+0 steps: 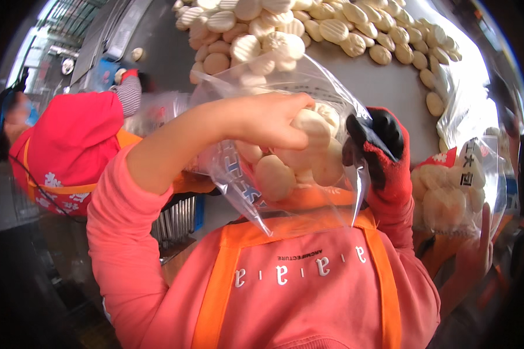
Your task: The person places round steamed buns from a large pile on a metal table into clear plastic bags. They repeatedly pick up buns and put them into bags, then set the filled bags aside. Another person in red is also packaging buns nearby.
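Observation:
A clear plastic bag [240, 183] with printed writing stands open in front of my chest, with several pale steamed buns [275, 176] inside. My bare left hand [275, 120] reaches into the bag's mouth, thumb and fingers around a smooth bun [311, 126]. On the other side, my right hand [382, 144], in a red knit glove with black coated fingers, grips the rim of the bag. Part of the buns lower in the bag is blurred behind the plastic.
A large heap of buns [249, 48] spreads over the metal table [367, 83] beyond the bag. To the left works a person in a red top [78, 135]. At right, another person's hand [480, 253] is beside a filled bag of buns [449, 192].

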Action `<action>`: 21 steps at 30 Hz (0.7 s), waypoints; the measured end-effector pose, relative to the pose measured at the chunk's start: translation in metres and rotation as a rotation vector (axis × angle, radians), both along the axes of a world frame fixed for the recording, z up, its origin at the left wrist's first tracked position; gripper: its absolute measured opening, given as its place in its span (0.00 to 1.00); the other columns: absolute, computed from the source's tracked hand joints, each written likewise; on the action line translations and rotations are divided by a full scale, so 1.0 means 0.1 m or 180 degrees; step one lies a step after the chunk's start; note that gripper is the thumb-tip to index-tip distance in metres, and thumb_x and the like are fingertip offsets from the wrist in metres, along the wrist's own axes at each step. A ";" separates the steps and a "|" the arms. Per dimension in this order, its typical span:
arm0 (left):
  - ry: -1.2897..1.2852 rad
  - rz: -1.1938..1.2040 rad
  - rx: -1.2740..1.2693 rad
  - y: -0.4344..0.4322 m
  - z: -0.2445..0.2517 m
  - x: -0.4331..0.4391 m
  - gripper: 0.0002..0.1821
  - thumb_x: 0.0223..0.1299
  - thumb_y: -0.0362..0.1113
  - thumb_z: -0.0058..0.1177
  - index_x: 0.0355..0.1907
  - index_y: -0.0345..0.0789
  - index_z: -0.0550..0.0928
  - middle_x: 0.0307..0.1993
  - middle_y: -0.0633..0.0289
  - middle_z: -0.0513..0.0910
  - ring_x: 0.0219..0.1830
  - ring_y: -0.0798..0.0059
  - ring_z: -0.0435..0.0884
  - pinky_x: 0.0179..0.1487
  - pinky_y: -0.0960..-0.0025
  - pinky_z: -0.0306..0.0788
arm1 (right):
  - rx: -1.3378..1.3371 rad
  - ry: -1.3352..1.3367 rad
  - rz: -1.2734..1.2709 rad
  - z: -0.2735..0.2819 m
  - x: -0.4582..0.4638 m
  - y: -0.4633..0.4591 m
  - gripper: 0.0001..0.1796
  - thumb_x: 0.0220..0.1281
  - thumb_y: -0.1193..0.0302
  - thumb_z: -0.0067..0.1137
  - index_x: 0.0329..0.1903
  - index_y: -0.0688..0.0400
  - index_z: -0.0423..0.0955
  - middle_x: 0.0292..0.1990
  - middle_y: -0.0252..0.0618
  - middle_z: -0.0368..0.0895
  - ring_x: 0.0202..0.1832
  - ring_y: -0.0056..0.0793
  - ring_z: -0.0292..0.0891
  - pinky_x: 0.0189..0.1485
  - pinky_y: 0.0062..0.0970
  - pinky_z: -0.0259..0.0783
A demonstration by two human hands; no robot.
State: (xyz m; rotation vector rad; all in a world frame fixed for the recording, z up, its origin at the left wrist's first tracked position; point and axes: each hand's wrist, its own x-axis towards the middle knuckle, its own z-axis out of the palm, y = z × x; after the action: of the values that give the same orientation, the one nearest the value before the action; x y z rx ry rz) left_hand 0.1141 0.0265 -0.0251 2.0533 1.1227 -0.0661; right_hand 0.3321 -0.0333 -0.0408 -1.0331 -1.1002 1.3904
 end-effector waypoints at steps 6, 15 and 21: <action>0.1371 -0.0908 0.2399 -0.20 0.05 0.02 0.12 0.60 0.36 0.55 0.44 0.34 0.79 0.33 0.54 0.83 0.33 0.67 0.84 0.32 0.62 0.76 | -0.0143 -0.0295 -0.0454 -0.02 -0.01 0.01 0.10 0.67 0.69 0.57 0.39 0.66 0.73 0.20 0.35 0.72 0.16 0.22 0.68 0.19 0.22 0.61; -0.1572 0.3502 0.1674 0.80 -0.47 -1.06 0.19 0.59 0.43 0.60 0.44 0.28 0.78 0.40 0.52 0.84 0.39 0.64 0.83 0.45 0.68 0.75 | 0.0013 -0.0012 -0.0085 -0.16 0.13 0.05 0.15 0.66 0.64 0.59 0.38 0.65 0.71 0.21 0.35 0.73 0.17 0.23 0.70 0.19 0.22 0.63; -0.0566 0.3127 0.1335 1.58 -2.12 -1.08 0.36 0.46 0.46 0.68 0.56 0.32 0.71 0.53 0.43 0.78 0.56 0.50 0.77 0.56 0.56 0.70 | -0.0122 -0.0249 -0.0051 -0.15 0.22 0.09 0.19 0.63 0.59 0.62 0.40 0.64 0.71 0.23 0.35 0.74 0.18 0.22 0.71 0.21 0.21 0.64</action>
State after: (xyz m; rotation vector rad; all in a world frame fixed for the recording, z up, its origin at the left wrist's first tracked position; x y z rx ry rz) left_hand 0.0065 0.1842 -0.2373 1.5627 2.0122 0.8742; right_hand 0.3537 -0.0243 -0.0554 -1.1296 -1.1236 1.3729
